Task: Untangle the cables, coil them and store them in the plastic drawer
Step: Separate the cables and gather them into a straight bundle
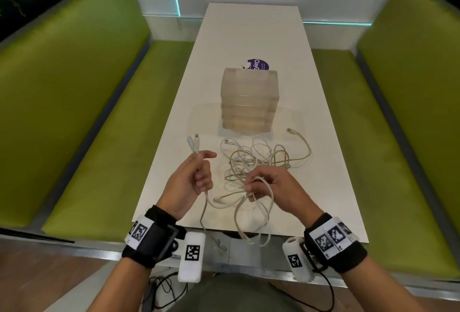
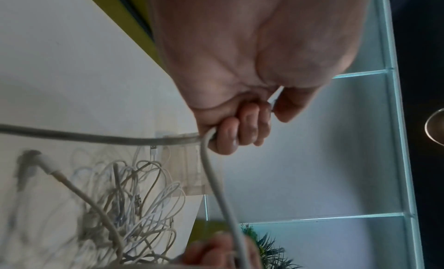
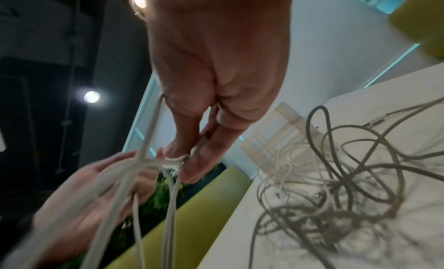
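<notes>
Over the white table [image 1: 249, 37], the left hand [image 1: 191, 179] grips two cable ends upright, fingers curled. Just beside it, the right hand [image 1: 271, 184] pinches a loop of the cable [image 1: 267, 212]; the tangle [image 1: 261, 159] lies just beyond both.

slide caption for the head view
Both hands, left and right, hold white cables before the plastic drawer.

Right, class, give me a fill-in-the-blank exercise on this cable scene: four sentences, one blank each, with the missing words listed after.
1. The left hand grips a white cable whose two connector ends stick out ____ the fist.
2. The right hand holds loops of white cable that hang over the table's ____ edge.
3. The tangled pile of cables lies on the ____ table.
4. The plastic drawer unit stands ____ the pile, with its drawers closed.

Missing words: above; near; white; behind
</notes>
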### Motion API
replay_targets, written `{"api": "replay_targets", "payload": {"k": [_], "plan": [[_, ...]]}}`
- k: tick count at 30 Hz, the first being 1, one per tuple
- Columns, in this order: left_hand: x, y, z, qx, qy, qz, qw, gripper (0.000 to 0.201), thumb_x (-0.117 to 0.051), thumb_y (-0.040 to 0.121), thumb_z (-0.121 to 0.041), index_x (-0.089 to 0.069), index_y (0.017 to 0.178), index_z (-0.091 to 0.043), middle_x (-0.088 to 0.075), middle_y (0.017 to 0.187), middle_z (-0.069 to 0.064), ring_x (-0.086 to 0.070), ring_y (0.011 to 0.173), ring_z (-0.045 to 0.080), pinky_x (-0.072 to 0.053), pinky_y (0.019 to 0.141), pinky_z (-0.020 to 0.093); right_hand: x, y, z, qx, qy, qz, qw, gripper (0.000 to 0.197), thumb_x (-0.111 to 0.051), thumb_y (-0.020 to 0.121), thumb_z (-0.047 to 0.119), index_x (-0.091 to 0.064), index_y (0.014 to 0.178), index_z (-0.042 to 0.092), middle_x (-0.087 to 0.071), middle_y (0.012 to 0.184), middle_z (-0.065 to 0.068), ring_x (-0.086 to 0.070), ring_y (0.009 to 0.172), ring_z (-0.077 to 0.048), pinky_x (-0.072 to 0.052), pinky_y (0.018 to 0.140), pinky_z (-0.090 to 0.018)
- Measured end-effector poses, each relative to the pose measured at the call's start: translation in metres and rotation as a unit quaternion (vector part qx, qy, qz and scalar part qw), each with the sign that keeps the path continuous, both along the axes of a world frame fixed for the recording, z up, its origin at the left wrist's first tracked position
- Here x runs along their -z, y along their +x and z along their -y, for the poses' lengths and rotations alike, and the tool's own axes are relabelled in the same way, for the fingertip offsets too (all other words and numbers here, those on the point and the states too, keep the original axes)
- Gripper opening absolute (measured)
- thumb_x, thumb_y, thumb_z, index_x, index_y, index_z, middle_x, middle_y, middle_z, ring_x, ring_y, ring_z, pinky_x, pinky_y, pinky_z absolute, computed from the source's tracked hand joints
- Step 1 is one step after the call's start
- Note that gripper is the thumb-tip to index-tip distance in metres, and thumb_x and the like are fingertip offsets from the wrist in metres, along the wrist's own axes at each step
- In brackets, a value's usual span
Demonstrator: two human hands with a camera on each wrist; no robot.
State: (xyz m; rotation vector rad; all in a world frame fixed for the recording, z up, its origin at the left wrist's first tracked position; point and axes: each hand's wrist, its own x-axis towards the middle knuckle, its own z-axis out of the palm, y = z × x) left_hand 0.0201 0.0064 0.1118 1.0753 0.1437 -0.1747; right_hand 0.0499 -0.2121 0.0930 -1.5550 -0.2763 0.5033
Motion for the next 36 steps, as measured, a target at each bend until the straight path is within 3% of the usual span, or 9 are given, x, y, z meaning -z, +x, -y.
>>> {"api": "replay_targets", "payload": {"k": [3,6,9,14,17,21,25,31,36], "plan": [[-0.001,0.0,-0.001,-0.025,0.007,0.007,1.0,0.024,-0.035,0.099,-0.02,-0.054,0.09,-0.009,-0.028,0.057,-0.006,-0.025,0.048,0.008,-0.027,0.048,0.02,0.027,-0.016,-0.007,-0.056,-0.107,0.101,0.988,0.013,-0.073,0.077,-0.003,-0.072,0.077,0.01,-0.064,0.073,0.001,-0.064,0.066,-0.016,-0.056,0.065,-0.03],[-0.001,0.0,0.001,-0.032,0.023,0.015,0.999,0.026,-0.035,0.101,-0.021,-0.053,0.084,-0.011,-0.028,0.057,-0.007,-0.026,0.049,0.008,-0.027,0.049,0.019,0.049,-0.03,-0.011,-0.136,-0.235,0.193,0.943,0.016,-0.065,0.081,-0.002,-0.073,0.084,0.012,-0.062,0.084,-0.001,-0.062,0.076,-0.014,-0.051,0.071,-0.024],[-0.001,-0.001,0.003,-0.03,0.035,0.016,0.999,0.027,-0.033,0.102,-0.02,-0.051,0.082,-0.011,-0.028,0.056,-0.007,-0.025,0.049,0.008,-0.026,0.049,0.019,0.056,-0.038,-0.015,-0.171,-0.285,0.203,0.921,0.02,-0.058,0.083,-0.002,-0.07,0.093,0.011,-0.057,0.094,-0.001,-0.06,0.08,-0.012,-0.043,0.072,-0.017],[0.002,-0.005,0.001,-0.04,0.052,0.01,0.998,0.03,-0.034,0.103,-0.02,-0.052,0.08,-0.013,-0.028,0.057,-0.006,-0.025,0.051,0.009,-0.027,0.05,0.019,0.065,-0.046,-0.016,-0.295,-0.387,0.164,0.858,0.048,-0.056,0.084,-0.001,-0.053,0.127,0.02,-0.054,0.126,-0.004,-0.053,0.111,-0.02,-0.047,0.093,-0.036],[0.003,-0.006,-0.003,-0.053,0.041,0.001,0.998,0.031,-0.034,0.103,-0.02,-0.052,0.079,-0.013,-0.029,0.055,-0.007,-0.026,0.05,0.008,-0.028,0.049,0.018,0.061,-0.051,-0.011,-0.323,-0.384,0.171,0.848,0.056,-0.044,0.085,-0.006,-0.051,0.134,0.019,-0.054,0.132,-0.005,-0.051,0.119,-0.022,-0.042,0.099,-0.033],[0.004,-0.007,-0.007,-0.059,0.026,-0.007,0.998,0.03,-0.035,0.103,-0.021,-0.05,0.079,-0.012,-0.03,0.054,-0.007,-0.026,0.048,0.008,-0.028,0.048,0.018,0.042,-0.047,0.0,-0.281,-0.354,0.165,0.877,0.039,-0.045,0.089,-0.001,-0.062,0.12,0.016,-0.063,0.119,-0.002,-0.057,0.107,-0.015,-0.046,0.091,-0.027],[0.004,-0.008,-0.007,-0.059,0.018,-0.002,0.998,0.029,-0.034,0.102,-0.021,-0.049,0.079,-0.012,-0.031,0.054,-0.007,-0.027,0.048,0.008,-0.028,0.048,0.019,0.037,-0.039,0.009,-0.141,-0.319,0.205,0.914,0.029,-0.051,0.09,0.003,-0.067,0.107,0.021,-0.066,0.105,0.004,-0.059,0.094,-0.007,-0.048,0.082,-0.02],[0.004,-0.008,-0.004,-0.051,0.033,0.014,0.998,0.029,-0.032,0.103,-0.02,-0.05,0.083,-0.011,-0.044,0.058,-0.003,-0.041,0.053,0.013,-0.039,0.054,0.023,0.053,-0.034,0.013,-0.217,-0.445,0.223,0.84,0.035,-0.05,0.091,0.006,-0.063,0.119,0.022,-0.061,0.12,0.003,-0.055,0.111,-0.015,-0.043,0.089,-0.026],[0.006,-0.012,-0.003,-0.048,0.053,0.027,0.997,0.03,-0.032,0.103,-0.019,-0.055,0.087,-0.008,-0.057,0.063,0.001,-0.057,0.058,0.016,-0.05,0.059,0.026,0.052,-0.041,0.024,0.029,-0.302,0.27,0.914,0.023,-0.057,0.088,0.004,-0.066,0.101,0.02,-0.059,0.098,0.009,-0.055,0.086,-0.006,-0.044,0.074,-0.017]]}}
